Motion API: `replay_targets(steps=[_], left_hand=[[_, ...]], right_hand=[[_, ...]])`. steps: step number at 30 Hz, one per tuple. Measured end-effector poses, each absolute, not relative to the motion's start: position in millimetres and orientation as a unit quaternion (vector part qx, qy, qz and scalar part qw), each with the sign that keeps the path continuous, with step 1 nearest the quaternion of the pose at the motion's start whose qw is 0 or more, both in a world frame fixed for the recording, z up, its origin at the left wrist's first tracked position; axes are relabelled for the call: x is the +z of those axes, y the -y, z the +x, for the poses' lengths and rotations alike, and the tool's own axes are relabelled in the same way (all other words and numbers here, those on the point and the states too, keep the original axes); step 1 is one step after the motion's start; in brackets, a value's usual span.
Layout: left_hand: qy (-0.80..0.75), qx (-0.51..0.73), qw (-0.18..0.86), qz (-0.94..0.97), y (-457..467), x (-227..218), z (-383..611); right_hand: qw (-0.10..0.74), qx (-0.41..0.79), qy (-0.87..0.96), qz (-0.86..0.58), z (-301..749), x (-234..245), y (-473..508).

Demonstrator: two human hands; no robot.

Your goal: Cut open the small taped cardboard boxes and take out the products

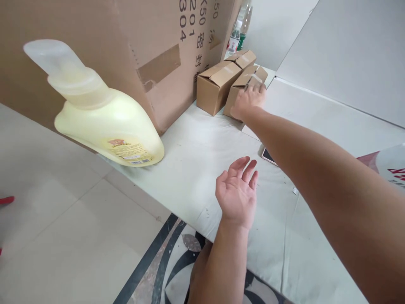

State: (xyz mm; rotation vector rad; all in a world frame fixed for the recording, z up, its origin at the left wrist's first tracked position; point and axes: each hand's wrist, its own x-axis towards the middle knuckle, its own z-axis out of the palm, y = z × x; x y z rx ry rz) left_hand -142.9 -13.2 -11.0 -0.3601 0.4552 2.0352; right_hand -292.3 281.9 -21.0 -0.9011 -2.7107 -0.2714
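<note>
My left hand (237, 194) is raised over the pale table covering, palm up, with its fingers apart and slightly curled. Nothing lies in it. Stretched toward the far end of the table, my right hand (251, 99) overlaps the top and near side of a small brown cardboard box (232, 97). Its fingers are blurred, so I cannot make out whether they grip the box. A thin dark shape shows beside those fingers, too unclear to name. Left of that box stands another small cardboard box (207, 93), with a further box (245, 58) behind.
A pale yellow pump bottle (126, 122) stands at the table's left edge, near a large printed carton (167, 97). Plastic bottles (236, 38) are at the back. A phone (268, 156) lies partly under my right forearm. A printed white package (390, 164) sits far right.
</note>
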Motion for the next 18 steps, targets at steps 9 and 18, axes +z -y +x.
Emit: replay_targets(steps=[9,18], left_hand=[[-0.19,0.839,0.483,-0.163,22.9,-11.7,-142.9],[-0.178,0.841,0.485,-0.161,18.6,-15.6,-141.8]], right_hand=[[0.096,-0.114,0.921,-0.361,-283.6,-5.3,-265.8],[0.05,-0.09,0.902,-0.42,-285.7,4.7,-257.4]])
